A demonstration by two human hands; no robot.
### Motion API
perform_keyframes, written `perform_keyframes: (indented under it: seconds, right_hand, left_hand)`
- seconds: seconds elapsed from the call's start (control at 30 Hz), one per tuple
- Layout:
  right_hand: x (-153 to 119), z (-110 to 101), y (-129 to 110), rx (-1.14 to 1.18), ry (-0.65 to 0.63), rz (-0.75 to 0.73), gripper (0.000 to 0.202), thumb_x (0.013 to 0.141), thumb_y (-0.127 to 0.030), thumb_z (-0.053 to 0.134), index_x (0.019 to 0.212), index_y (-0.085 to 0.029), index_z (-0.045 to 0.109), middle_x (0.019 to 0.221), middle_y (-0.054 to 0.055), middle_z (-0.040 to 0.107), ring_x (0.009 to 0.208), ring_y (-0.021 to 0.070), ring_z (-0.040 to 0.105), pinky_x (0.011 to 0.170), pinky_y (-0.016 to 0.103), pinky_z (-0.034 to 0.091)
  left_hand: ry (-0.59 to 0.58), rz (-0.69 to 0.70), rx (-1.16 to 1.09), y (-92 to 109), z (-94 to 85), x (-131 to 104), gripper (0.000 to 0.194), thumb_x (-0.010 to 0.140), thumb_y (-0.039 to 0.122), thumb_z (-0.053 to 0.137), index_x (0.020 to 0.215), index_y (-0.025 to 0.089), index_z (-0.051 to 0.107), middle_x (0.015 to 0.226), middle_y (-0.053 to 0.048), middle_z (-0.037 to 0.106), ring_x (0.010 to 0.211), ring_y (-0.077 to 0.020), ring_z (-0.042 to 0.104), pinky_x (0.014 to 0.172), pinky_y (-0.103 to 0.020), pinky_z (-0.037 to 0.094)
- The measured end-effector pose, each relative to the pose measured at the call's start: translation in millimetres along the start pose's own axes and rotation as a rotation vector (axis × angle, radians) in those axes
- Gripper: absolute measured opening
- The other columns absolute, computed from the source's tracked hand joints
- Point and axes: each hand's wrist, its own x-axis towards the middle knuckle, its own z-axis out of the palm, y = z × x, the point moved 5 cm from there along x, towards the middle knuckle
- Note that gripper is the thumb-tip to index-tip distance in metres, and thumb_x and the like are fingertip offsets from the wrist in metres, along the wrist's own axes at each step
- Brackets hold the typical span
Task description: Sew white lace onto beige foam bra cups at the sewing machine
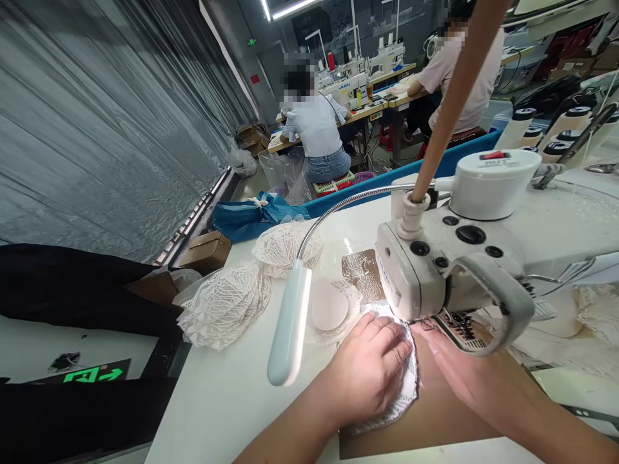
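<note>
A white lace piece lies on the brown plate at the sewing machine. Pressed over it is my left hand, palm down with the fingers bent and together, pointing toward the needle area. My right hand is at the lace's right edge, partly behind the machine's metal guard, its fingertips near the needle area. What those fingertips hold is hidden. Left of the machine, a round pale pad rests on lace.
Two stacks of lace pieces stand on the white table. A lamp on a bent neck hangs left of my left hand. Thread cones stand at the right. Two people sit at machines beyond.
</note>
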Motion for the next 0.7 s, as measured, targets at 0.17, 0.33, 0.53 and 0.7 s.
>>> perform_keyframes:
  seconds: [0.17, 0.33, 0.53, 0.7]
  right_hand:
    - [-7, 11, -4, 0.165, -0.095, 0.067, 0.036, 0.086, -0.011, 0.037, 0.104, -0.019, 0.067, 0.11, 0.013, 0.066, 0.107, 0.0282, 0.058, 0.092, 0.049, 0.047]
    - [-5, 8, -6, 0.224, -0.106, 0.085, 0.039, 0.087, -0.01, 0.036, 0.111, -0.02, 0.065, 0.109, 0.012, 0.065, 0.106, 0.027, 0.058, 0.092, 0.046, 0.047]
    - [3, -7, -18, 0.365, -0.148, -0.035, 0.033, 0.091, -0.015, 0.037, 0.106, -0.023, 0.065, 0.088, 0.007, 0.067, 0.081, 0.0206, 0.062, 0.072, 0.032, 0.049]
    - [0, -7, -28, 0.386, -0.267, -0.1, 0.023, 0.092, -0.017, 0.043, 0.1, -0.023, 0.063, 0.079, 0.003, 0.063, 0.071, 0.0175, 0.059, 0.066, 0.029, 0.043]
  left_hand:
    - [-0.009, 0.03, -0.007, -1, -1.0, -1, 0.031, 0.092, 0.022, 0.048, 0.12, 0.013, 0.056, 0.117, -0.016, 0.061, 0.108, -0.026, 0.055, 0.098, -0.047, 0.042]
    - [0.014, 0.039, -0.011, -7, -7.7, -4, 0.036, 0.091, 0.02, 0.045, 0.126, 0.011, 0.051, 0.118, -0.017, 0.06, 0.109, -0.0269, 0.054, 0.098, -0.048, 0.042]
    - [0.093, -0.289, 0.088, -21, -31.5, -14, 0.027, 0.091, 0.031, 0.047, 0.109, 0.013, 0.057, 0.101, -0.014, 0.062, 0.088, -0.0257, 0.057, 0.075, -0.039, 0.05]
    - [-0.09, -0.76, -0.055, -39, -37.8, -28, 0.022, 0.086, 0.035, 0.052, 0.073, 0.018, 0.05, 0.065, 0.0, 0.052, 0.058, -0.0155, 0.049, 0.052, -0.026, 0.034]
